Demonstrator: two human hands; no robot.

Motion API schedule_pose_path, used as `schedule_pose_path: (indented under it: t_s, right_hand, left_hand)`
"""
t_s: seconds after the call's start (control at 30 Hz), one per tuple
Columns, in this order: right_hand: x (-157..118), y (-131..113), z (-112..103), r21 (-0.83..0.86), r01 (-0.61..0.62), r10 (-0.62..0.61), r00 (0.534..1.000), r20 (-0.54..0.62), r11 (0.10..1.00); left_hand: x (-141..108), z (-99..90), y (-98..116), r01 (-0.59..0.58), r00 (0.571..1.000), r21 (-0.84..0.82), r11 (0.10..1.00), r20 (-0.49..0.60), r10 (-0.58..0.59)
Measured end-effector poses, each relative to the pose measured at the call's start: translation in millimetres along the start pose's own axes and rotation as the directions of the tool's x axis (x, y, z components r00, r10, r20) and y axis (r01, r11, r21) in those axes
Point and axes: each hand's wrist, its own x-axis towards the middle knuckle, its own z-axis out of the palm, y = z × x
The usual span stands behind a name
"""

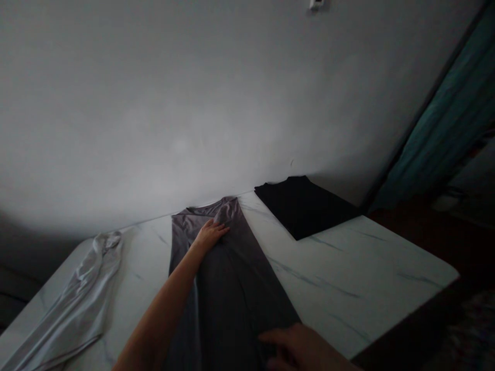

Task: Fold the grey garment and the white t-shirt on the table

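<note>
A long dark grey garment [228, 288] lies lengthwise on the white marble table [340, 278], its neckline at the far end against the wall. My left hand [210, 236] rests flat on its upper part, just below the neckline, holding nothing. My right hand [297, 350] is at the bottom edge of the view, its fingers stretched over the near part of the cloth and slightly blurred. To the left lies a rumpled pale grey garment [73, 304], and neither hand touches it. A folded black garment [303, 206] sits at the far right of the grey one.
The table's far side meets a plain pale wall [193, 103], and its right corner ends above a dark reddish floor [433, 232]. A teal curtain [436, 129] hangs at the right. A small white fixture [316, 4] sits high on the wall.
</note>
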Motion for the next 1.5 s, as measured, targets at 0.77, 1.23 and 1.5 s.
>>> schedule_pose_path:
  t_s: [0.77, 1.23, 1.5]
  right_hand:
    - [142, 37, -64, -0.536, -0.345, 0.026, 0.857, -0.515, 0.771]
    - [54, 39, -42, -0.432, -0.270, 0.078, 0.907, -0.413, 0.860]
    - [6, 47, -38, -0.307, -0.246, 0.124, 0.922, -0.368, 0.919]
  left_hand:
    - [-84, -17.9, 139, 0.693, 0.720, -0.442, 0.570, 0.384, -0.578]
    - [-117, -37.9, 198, 0.696, 0.718, -0.367, 0.618, 0.375, -0.586]
    - [-136, -38.0, 207, 0.667, 0.744, -0.400, 0.629, 0.398, -0.536]
